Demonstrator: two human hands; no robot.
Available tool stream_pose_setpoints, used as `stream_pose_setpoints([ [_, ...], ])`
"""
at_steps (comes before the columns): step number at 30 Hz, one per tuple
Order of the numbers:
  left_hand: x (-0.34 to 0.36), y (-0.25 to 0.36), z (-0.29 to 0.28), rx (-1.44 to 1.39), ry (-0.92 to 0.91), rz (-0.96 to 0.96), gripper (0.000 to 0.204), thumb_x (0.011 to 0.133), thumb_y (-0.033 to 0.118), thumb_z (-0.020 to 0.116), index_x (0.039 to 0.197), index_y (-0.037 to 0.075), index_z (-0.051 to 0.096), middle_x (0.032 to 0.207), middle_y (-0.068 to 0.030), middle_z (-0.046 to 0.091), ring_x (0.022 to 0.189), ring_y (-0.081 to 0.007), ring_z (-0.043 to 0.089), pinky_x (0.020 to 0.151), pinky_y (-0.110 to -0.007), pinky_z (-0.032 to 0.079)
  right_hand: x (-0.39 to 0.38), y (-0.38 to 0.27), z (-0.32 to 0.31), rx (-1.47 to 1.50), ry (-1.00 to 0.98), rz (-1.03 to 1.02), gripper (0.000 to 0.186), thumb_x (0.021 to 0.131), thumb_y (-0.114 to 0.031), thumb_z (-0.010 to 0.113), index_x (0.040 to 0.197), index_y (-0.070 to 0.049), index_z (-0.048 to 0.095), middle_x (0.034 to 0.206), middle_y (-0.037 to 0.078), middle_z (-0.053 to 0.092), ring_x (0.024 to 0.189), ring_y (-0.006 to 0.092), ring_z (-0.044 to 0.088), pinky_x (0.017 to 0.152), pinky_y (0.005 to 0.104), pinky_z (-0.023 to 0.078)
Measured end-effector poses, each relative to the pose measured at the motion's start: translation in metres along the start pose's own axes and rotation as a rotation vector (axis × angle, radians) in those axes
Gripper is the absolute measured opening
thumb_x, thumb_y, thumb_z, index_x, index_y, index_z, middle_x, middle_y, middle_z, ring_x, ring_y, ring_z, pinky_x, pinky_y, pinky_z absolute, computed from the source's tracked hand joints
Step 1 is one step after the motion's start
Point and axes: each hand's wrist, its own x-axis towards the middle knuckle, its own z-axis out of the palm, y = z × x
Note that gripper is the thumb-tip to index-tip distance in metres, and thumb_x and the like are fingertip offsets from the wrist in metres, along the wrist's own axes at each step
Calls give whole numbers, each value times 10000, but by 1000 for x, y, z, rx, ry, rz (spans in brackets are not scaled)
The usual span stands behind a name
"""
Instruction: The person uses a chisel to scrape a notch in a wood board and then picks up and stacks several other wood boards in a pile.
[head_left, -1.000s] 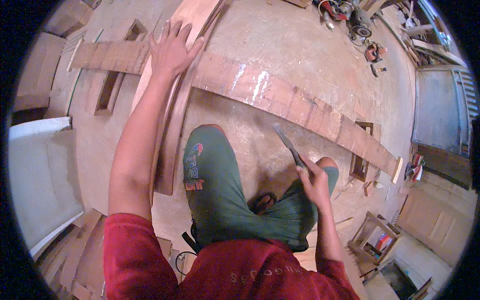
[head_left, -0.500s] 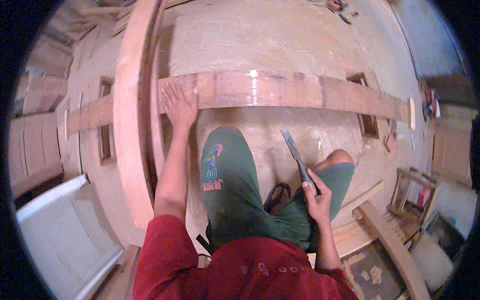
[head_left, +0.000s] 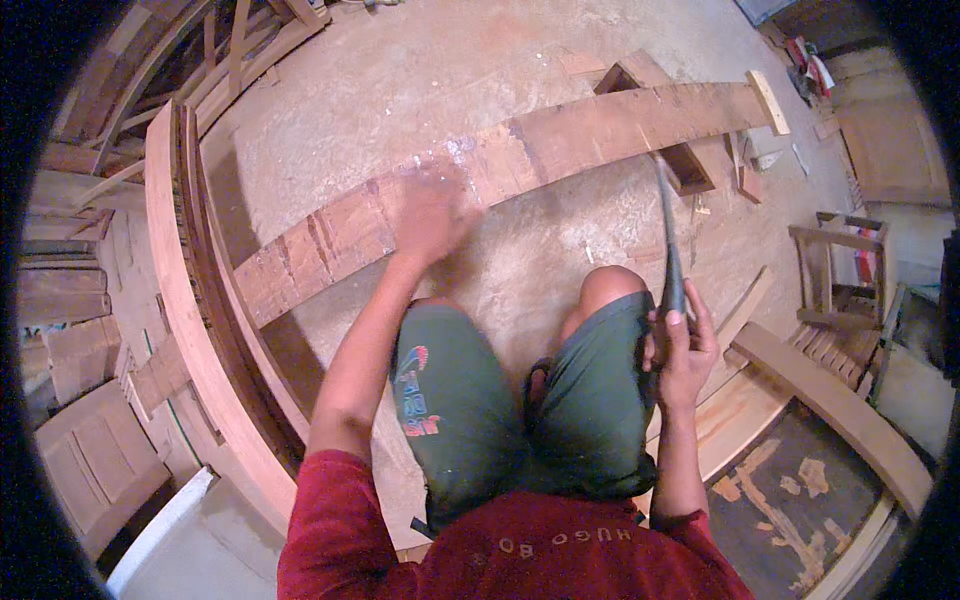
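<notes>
Your right grip (head_left: 686,352) wrapped round the near end of a slim dark metal tool (head_left: 671,250), left grip (head_left: 432,215) at a long brown wooden plank (head_left: 575,140), its openness too blurred to tell

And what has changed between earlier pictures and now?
The left hand has left the stacked planks and moved rightward over the long board, blurred now. The flat tool in the right hand has swung its tip rightward. Unchanged: the right hand's hold, and the stacked planks lying across the board.

Wooden frame (head_left: 838,239) at right; brown panel (head_left: 105,450), pale panel (head_left: 215,540) lower left
</notes>
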Motion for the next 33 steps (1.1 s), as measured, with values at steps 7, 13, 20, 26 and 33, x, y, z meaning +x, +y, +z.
stream_pose_setpoints([
  [7,43,8,-26,9,357,-70,721,959,477,624,1506,36,461,1572,-261,418,1501,-429,324,1240,-535,248,13,22,-32,58,74,-28,527,1024,-201,612,1508,-42,475,899,126,674,493,115,532,396,254,419],
  [13,15,78,-4,-155,-455,764,568,908,405,652,1386,104,590,1442,-183,570,1412,-418,449,1222,-550,273,35,38,-55,56,174,18,544,1021,-218,617,1518,-57,467,927,131,669,499,109,530,394,250,418],
  [20,47,36,-20,83,248,167,786,975,537,559,1532,2,417,1597,-228,396,1513,-404,316,1261,-533,186,53,45,-48,72,110,12,522,1006,-201,661,1483,-46,514,888,112,699,515,99,549,418,251,428],
  [26,40,64,1,206,45,154,873,1007,544,505,1601,-39,242,1690,-221,210,1579,-375,163,1281,-523,115,54,52,-48,0,93,40,489,1000,-188,678,1450,-38,557,849,72,717,532,72,558,445,248,439],
  [33,28,55,5,209,44,146,865,1012,547,487,1617,-11,220,1697,-184,221,1582,-361,159,1281,-523,116,60,53,-51,130,53,26,473,983,-123,682,1434,-34,568,844,67,713,480,50,507,416,242,405],
])
